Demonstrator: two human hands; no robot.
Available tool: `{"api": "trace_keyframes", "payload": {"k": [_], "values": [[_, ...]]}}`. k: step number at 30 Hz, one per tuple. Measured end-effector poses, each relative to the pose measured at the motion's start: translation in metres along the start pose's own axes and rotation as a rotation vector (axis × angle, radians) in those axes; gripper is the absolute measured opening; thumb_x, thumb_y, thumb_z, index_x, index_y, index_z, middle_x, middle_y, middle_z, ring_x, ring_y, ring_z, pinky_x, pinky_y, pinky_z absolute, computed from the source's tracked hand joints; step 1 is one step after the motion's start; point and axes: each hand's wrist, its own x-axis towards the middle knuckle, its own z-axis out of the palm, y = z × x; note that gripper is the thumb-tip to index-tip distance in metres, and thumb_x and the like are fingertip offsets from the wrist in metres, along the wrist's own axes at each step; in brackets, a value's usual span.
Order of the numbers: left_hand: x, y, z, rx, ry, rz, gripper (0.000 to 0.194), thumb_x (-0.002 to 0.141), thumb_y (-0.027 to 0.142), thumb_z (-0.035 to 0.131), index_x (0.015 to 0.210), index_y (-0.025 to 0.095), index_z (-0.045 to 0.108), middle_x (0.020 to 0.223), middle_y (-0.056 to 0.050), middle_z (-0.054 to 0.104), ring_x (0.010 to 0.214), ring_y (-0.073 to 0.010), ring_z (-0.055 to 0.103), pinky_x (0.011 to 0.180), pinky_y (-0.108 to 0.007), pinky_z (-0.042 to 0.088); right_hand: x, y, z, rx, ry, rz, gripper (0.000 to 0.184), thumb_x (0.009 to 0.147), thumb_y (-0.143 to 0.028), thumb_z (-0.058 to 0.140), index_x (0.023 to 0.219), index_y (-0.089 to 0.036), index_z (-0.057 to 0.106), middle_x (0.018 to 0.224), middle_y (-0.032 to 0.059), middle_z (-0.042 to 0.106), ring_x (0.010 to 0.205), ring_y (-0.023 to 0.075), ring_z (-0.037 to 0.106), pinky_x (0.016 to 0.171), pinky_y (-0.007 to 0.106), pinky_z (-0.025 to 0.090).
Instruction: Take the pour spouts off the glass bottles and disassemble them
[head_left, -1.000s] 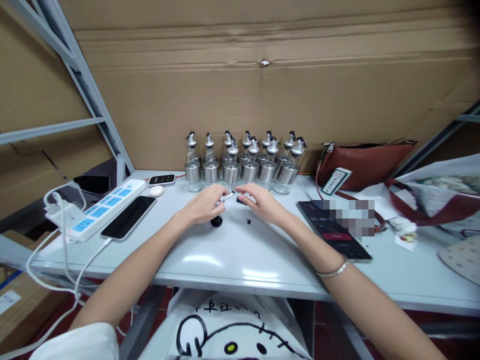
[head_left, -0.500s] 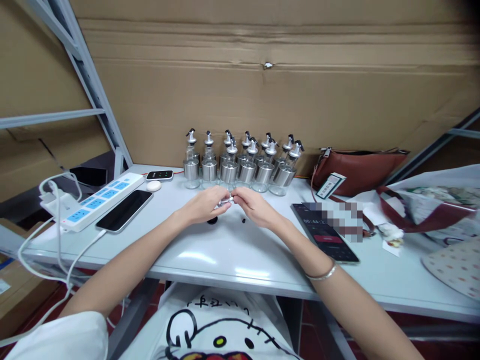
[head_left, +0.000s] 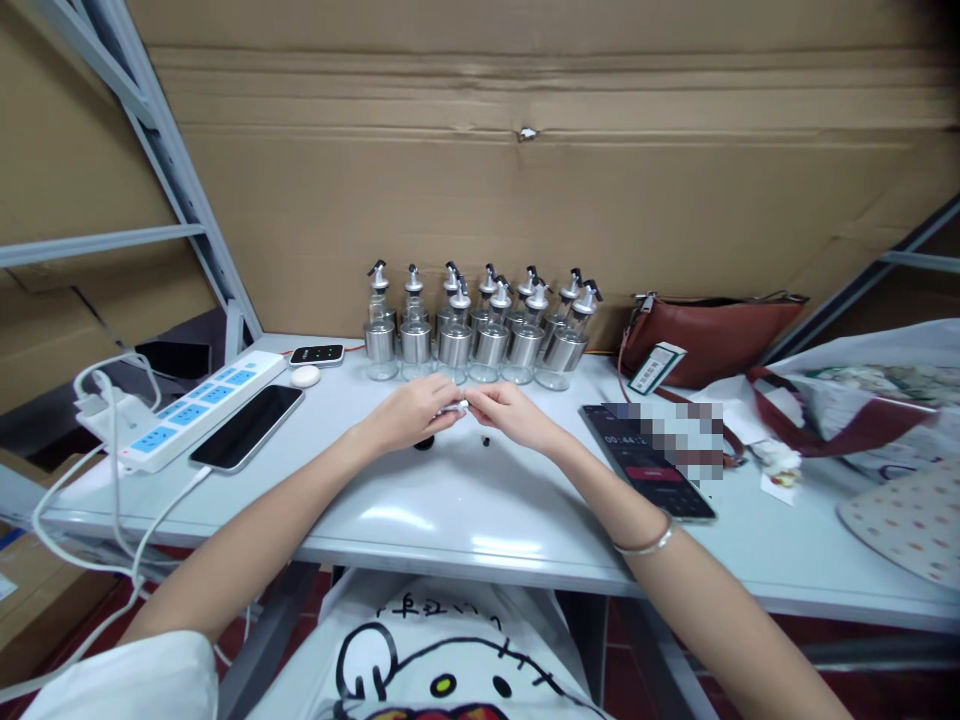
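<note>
In front of the bottles, my left hand (head_left: 409,412) is closed around a small silvery-white spout piece (head_left: 452,408), mostly hidden by the fingers. My right hand (head_left: 514,413) meets it from the other side, thumb and fingertips pinched at the piece's right end. Under my left hand a round black part (head_left: 424,444) lies on the table, partly covered. A tiny black piece (head_left: 486,441) rests below my right hand. Just behind both hands stand several glass oil bottles (head_left: 454,345) with steel sleeves and black-tipped pour spouts.
On the white table (head_left: 465,510), a power strip (head_left: 202,410), a phone (head_left: 247,428) and a small black-faced device (head_left: 316,355) are at left. A larger phone (head_left: 652,465), brown bag (head_left: 720,340) and plastic bag (head_left: 885,400) occupy the right. Cardboard (head_left: 420,190) stands behind.
The hands stay together at the same spot, with the fingers shifted slightly and more of the silvery piece showing between them. The whole view has moved a little.
</note>
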Motion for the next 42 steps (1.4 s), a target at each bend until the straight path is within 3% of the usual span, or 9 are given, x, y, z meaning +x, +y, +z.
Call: {"api": "trace_keyframes", "payload": {"k": [3,7,11,16,18,21,36,39,42], "values": [[0.000,0.000,0.001,0.038,0.022,0.035,0.026,0.095,0.031,0.035,0.092,0.015,0.054,0.089,-0.009,0.058,0.084,-0.0195,0.053,0.074,-0.031,0.043,0.000,-0.001,-0.001,0.198,-0.102,0.050,0.046,0.083,-0.053,0.045,0.053,-0.020,0.034,0.048,-0.0080,0.026,0.044,0.0056,0.021,0.045,0.023,0.020],[-0.001,0.000,0.000,0.071,0.119,0.073,0.026,0.095,0.030,0.036,0.092,0.014,0.056,0.096,-0.011,0.058,0.086,-0.0180,0.054,0.074,-0.029,0.044,0.000,-0.004,-0.003,0.358,-0.137,0.108,0.048,0.078,-0.055,0.053,0.053,-0.020,0.034,0.047,-0.0100,0.024,0.041,0.0036,0.019,0.043,0.022,0.019],[-0.001,0.000,-0.002,0.139,0.216,0.112,0.024,0.095,0.030,0.037,0.092,0.016,0.057,0.097,-0.010,0.060,0.089,-0.0171,0.057,0.077,-0.029,0.045,-0.001,-0.004,-0.003,0.432,-0.153,0.204,0.048,0.078,-0.056,0.055,0.053,-0.019,0.037,0.040,-0.0111,0.027,0.037,0.0026,0.022,0.048,0.022,0.032],[-0.001,-0.004,0.000,0.176,0.337,0.186,0.018,0.093,0.025,0.043,0.088,0.014,0.055,0.095,-0.010,0.062,0.087,-0.0166,0.059,0.076,-0.028,0.046,-0.002,-0.003,-0.005,0.460,-0.143,0.214,0.046,0.074,-0.057,0.061,0.059,-0.015,0.053,0.044,-0.0029,0.051,0.041,0.0067,0.044,0.055,0.025,0.041],[-0.001,-0.006,0.000,0.191,0.336,0.178,0.015,0.092,0.023,0.044,0.088,0.014,0.055,0.095,-0.010,0.063,0.086,-0.0168,0.058,0.074,-0.028,0.046,-0.001,-0.004,-0.005,0.457,-0.119,0.222,0.046,0.071,-0.058,0.064,0.065,-0.013,0.059,0.055,0.0031,0.062,0.049,0.0101,0.054,0.060,0.027,0.045],[-0.002,-0.008,-0.001,0.209,0.321,0.153,0.014,0.092,0.023,0.045,0.088,0.014,0.055,0.094,-0.009,0.063,0.084,-0.0167,0.058,0.072,-0.028,0.045,0.000,-0.005,-0.004,0.466,-0.064,0.230,0.047,0.068,-0.059,0.066,0.068,-0.012,0.062,0.063,0.0063,0.067,0.055,0.0127,0.060,0.066,0.030,0.048],[0.001,-0.006,-0.003,0.283,0.366,0.199,0.010,0.090,0.020,0.048,0.082,0.015,0.053,0.090,-0.007,0.063,0.084,-0.0171,0.057,0.071,-0.028,0.041,0.002,-0.006,-0.005,0.414,-0.011,0.156,0.043,0.065,-0.055,0.071,0.064,-0.013,0.064,0.060,0.0034,0.067,0.054,0.0124,0.059,0.065,0.031,0.048],[0.000,-0.010,-0.004,0.236,0.350,0.139,0.012,0.090,0.023,0.048,0.084,0.015,0.054,0.087,-0.006,0.064,0.082,-0.0170,0.057,0.073,-0.029,0.041,0.002,-0.002,-0.011,0.387,0.039,0.131,0.038,0.063,-0.049,0.074,0.067,-0.013,0.063,0.062,0.0029,0.067,0.056,0.0118,0.059,0.065,0.030,0.047],[0.001,-0.015,-0.004,0.191,0.370,0.024,0.012,0.091,0.025,0.048,0.086,0.015,0.054,0.084,-0.005,0.066,0.081,-0.0175,0.058,0.075,-0.030,0.041,0.003,0.005,-0.019,0.382,0.178,0.113,0.034,0.058,-0.041,0.079,0.069,-0.015,0.060,0.064,0.0005,0.066,0.060,0.0117,0.059,0.066,0.029,0.047]]}}
